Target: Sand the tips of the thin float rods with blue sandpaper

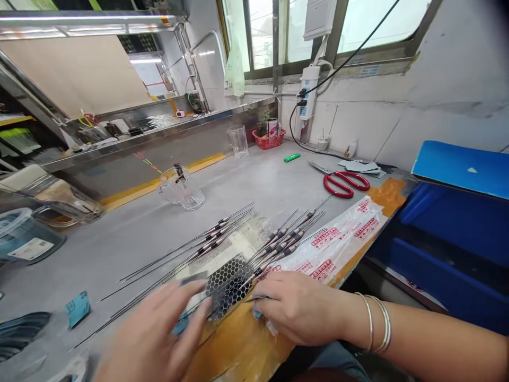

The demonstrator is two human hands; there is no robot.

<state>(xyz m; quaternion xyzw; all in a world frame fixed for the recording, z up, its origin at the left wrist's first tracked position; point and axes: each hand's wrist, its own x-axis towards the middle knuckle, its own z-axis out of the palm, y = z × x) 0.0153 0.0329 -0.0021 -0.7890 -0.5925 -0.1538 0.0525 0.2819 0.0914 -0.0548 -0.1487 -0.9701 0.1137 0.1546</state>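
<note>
Several thin rods with black and pale pink bodies (214, 233) lie in a group at the centre of the grey table. A second group of similar rods (288, 239) lies to its right, above my right hand (284, 305). That hand's fingers are pinched round a small thin piece that I cannot make out, beside a black honeycomb-patterned sheet (228, 278). My left hand (159, 329), blurred by motion, is at the bottom left of the sheet with thumb and forefinger apart. Between them a bit of blue shows behind.
Red-handled scissors (345, 183), a green object (292, 157), glass mugs (191, 192) and a red basket (269, 139) stand or lie farther back. Printed plastic film (328, 244) runs along the right edge; blue bins (457, 228) are beyond. A clear tub (29, 239) sits left.
</note>
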